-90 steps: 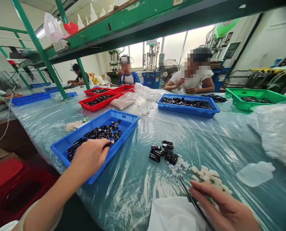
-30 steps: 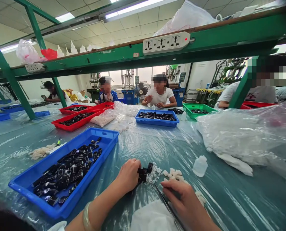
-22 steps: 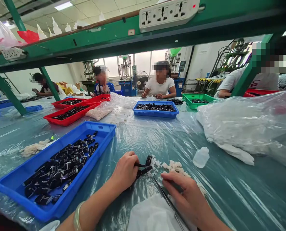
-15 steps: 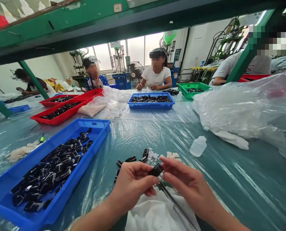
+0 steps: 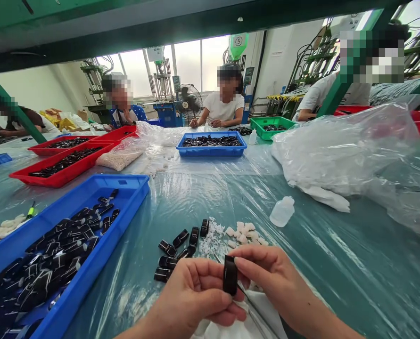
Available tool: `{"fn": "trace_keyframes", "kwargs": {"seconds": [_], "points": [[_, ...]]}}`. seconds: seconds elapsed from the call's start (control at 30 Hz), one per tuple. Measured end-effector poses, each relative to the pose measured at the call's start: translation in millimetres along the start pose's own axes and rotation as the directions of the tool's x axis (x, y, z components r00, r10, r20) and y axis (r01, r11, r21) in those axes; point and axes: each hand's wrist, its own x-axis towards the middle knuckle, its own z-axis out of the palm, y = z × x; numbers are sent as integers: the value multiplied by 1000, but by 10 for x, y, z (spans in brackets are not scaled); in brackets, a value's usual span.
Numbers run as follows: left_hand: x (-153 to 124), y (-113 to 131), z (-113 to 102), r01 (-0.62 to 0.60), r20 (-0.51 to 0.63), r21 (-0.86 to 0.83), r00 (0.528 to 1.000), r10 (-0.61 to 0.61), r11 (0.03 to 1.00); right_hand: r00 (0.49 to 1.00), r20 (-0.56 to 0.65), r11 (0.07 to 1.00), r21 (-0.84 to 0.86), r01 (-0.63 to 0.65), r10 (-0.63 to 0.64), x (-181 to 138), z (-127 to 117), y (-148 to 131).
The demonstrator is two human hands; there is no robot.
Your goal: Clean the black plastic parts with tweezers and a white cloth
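My left hand and my right hand meet low in the middle and pinch one small black plastic part upright between their fingertips. Thin metal tweezers run under my right hand, which also grips them. Several more black parts lie loose on the plastic-covered table just beyond my hands. Beside them sit small white pieces. A white cloth lies below my hands.
A blue tray of black parts stands at my left. A small white bottle and a big plastic bag lie right. Red trays, another blue tray and a green tray sit farther back, where several people work.
My left hand left the blue tray, took a black part from the loose pile and brought it to my right hand. Both hands now hold it upright, closer to me.
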Motion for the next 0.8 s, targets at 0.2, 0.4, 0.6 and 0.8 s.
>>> {"fn": "trace_keyframes", "kwargs": {"seconds": [0.2, 0.4, 0.6, 0.8], "points": [[-9, 1, -9, 17, 46, -32, 999, -15, 999, 999, 4, 999, 25, -36, 36, 13, -1, 22], [29, -51, -27, -40, 31, -16, 999, 41, 999, 998, 63, 995, -101, 15, -9, -6, 16, -9], [58, -49, -35, -17, -36, 1, 999, 17, 1000, 997, 65, 654, -756, 31, 28, -68, -87, -163], [66, -41, -45, -42, -70, -12, 997, 41, 999, 976, 72, 183, -983, 34, 208, -184, -24, 41]]}}
